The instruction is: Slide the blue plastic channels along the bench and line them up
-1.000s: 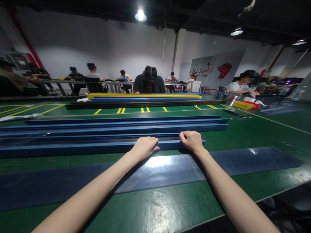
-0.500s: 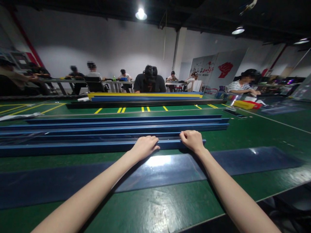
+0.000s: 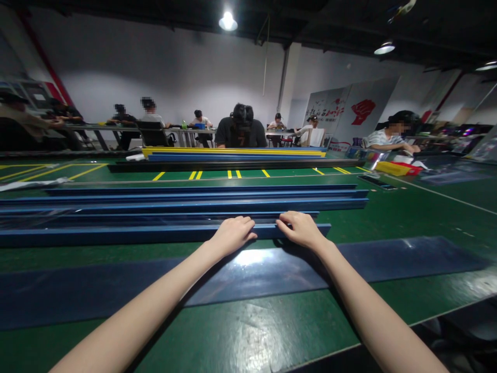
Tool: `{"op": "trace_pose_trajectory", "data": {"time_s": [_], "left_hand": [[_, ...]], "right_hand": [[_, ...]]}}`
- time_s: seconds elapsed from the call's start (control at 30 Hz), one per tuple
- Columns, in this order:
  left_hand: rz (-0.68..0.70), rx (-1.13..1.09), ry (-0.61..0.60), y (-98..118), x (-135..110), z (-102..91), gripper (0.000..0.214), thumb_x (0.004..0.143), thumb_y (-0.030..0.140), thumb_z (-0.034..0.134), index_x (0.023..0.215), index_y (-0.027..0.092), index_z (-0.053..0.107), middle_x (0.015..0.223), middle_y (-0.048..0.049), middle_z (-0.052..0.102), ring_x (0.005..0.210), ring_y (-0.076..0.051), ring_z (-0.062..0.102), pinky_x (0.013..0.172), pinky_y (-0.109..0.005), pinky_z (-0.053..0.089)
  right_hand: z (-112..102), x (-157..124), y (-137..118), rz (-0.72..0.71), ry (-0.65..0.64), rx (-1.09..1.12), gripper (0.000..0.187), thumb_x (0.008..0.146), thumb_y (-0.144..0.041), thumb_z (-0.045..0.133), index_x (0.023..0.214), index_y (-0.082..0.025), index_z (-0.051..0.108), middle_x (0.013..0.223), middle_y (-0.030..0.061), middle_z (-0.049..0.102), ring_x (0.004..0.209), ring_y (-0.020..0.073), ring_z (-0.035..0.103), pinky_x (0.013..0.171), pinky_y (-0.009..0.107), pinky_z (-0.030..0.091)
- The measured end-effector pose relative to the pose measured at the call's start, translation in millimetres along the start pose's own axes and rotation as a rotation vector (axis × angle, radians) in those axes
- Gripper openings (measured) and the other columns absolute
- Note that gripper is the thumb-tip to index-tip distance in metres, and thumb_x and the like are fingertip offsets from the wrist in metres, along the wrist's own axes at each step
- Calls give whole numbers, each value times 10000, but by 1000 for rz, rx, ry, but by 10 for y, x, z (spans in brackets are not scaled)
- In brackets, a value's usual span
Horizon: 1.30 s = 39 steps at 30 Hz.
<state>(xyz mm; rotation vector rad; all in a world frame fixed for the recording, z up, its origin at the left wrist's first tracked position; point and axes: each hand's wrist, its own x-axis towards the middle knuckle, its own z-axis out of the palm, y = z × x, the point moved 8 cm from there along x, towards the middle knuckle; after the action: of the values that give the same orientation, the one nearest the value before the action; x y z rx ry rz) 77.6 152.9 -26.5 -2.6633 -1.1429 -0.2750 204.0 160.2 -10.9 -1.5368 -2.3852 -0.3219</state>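
A long blue channel strip (image 3: 116, 235) lies across the green table, with clear film along its trough. My left hand (image 3: 234, 234) is closed over the front wall of this strip, fingers on the far side and thumb nearer me. Close to its right end, my right hand (image 3: 302, 228) curls over the same wall, thumb and forefinger on either side of it. What the fingertips press on is partly hidden. Nearer to me, beneath my forearms, a flat, glossy, bluish transparent sheet (image 3: 404, 255) lies on the table.
More blue channel strips (image 3: 217, 199) lie just beyond. Farther back are a stack of yellow strips (image 3: 233, 151) and a black strip (image 3: 240, 166). A phone (image 3: 376, 182) and a yellow-and-red bag (image 3: 398, 168) are at right. A person (image 3: 240, 129) sits opposite; several others work around.
My right hand has shifted left along the blue strip toward my left hand, its thumb and forefinger now farther apart. The left hand has stayed in place.
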Motion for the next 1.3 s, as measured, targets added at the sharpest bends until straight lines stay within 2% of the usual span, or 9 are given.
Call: {"op": "trace_pose_trajectory", "data": {"time_s": [0.23,0.47,0.67,1.0,1.3], "left_hand": [[2,22,10,1,13,5,203,831,367,473,843,169,515,884,-29,595,826,-176,552,655,-260,418],[7,28,4,6,11,-10,198,830,358,476,845,166,521,893,-33,593,835,-180,545,671,-268,423],[-10,-32,-8,-17,12,-17,189,825,355,483,830,168,515,895,-36,578,842,-178,534,685,-264,417],[-112,-286,93,-156,5,-53,235,733,363,603,763,179,460,773,6,507,712,-145,493,604,-241,377],[-151,-321,97,-187,10,-44,265,718,384,614,703,178,449,733,13,476,677,-137,479,593,-238,362]], "right_hand": [[86,-19,-139,-84,-110,89,305,823,-371,409,884,-170,629,907,67,645,846,170,567,704,230,354],[36,-34,-168,-152,-61,125,301,811,-342,430,964,-157,611,994,74,613,929,185,533,791,263,378],[36,-33,-171,-174,-51,109,274,803,-363,457,910,-155,600,930,79,602,892,186,522,768,272,374],[9,-34,-164,-159,-8,103,160,800,-321,473,813,-174,536,833,44,570,776,156,504,634,240,329],[-7,-41,-191,-159,9,117,184,795,-345,487,820,-170,533,822,40,572,759,152,507,625,237,324]]}}
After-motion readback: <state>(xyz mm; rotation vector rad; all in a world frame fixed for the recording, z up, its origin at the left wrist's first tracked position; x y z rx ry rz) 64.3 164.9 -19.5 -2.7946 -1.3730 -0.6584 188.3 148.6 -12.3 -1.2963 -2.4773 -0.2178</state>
